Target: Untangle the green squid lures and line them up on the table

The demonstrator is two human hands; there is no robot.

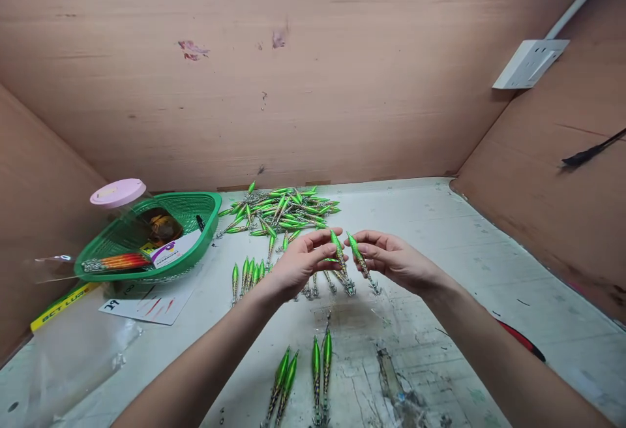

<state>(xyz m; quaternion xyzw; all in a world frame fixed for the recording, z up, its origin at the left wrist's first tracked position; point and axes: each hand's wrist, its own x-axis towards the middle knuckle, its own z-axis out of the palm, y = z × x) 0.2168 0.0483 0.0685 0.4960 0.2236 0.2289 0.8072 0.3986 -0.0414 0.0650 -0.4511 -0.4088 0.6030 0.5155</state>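
Between the thumb and fingers of my left hand (306,258) is a green fishing lure (338,255), its hooked end pointing down. My right hand (396,258) pinches a second green lure (358,254) beside it, tilted, with its hooks at the lower right. The two lures are close together but apart. Behind my hands lies a heap of similar lures (288,209). A row of lures (248,275) stretches along the table, partly hidden by my left hand and forearm. Nearer to me lie two pairs of lures, a left pair (282,382) and a right pair (321,369).
A green basket (215,219) at the left holds a pink-lidded jar (156,222) and orange-red sticks (117,262). Clear plastic bags (83,350) and a marked white card (151,304) lie before it. A red-and-black tool (521,340) is partly hidden by my right forearm. Wooden panels (313,89) enclose the table.
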